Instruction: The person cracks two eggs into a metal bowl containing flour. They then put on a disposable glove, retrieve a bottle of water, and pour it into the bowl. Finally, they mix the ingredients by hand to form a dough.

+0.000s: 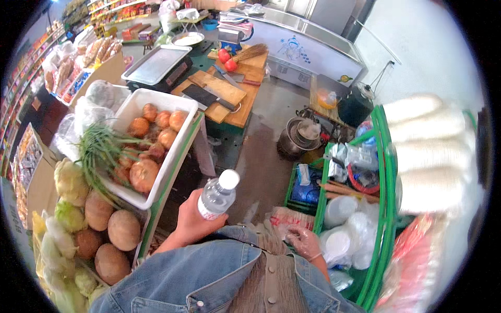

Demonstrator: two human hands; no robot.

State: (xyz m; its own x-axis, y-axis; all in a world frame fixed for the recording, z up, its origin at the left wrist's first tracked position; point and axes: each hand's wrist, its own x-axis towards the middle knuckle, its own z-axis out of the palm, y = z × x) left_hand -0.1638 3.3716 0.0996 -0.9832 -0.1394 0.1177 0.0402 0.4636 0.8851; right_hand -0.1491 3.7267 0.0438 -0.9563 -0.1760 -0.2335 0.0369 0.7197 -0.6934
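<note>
My left hand is wrapped around the lower part of a clear plastic bottle with a white screw cap and a label. The bottle is held tilted in front of my denim jacket. My right hand, in a thin clear plastic glove, is low at my right side with its fingers curled. Close to its fingertips is a clear plastic pack with red markings; whether the fingers grip it cannot be made out.
At left, a white plastic tray holds onions and green onions, beside large brown root vegetables. Ahead, a knife and a cleaver lie on wooden boards. A green rack with plastic-wrapped goods stands right. A metal pot sits low.
</note>
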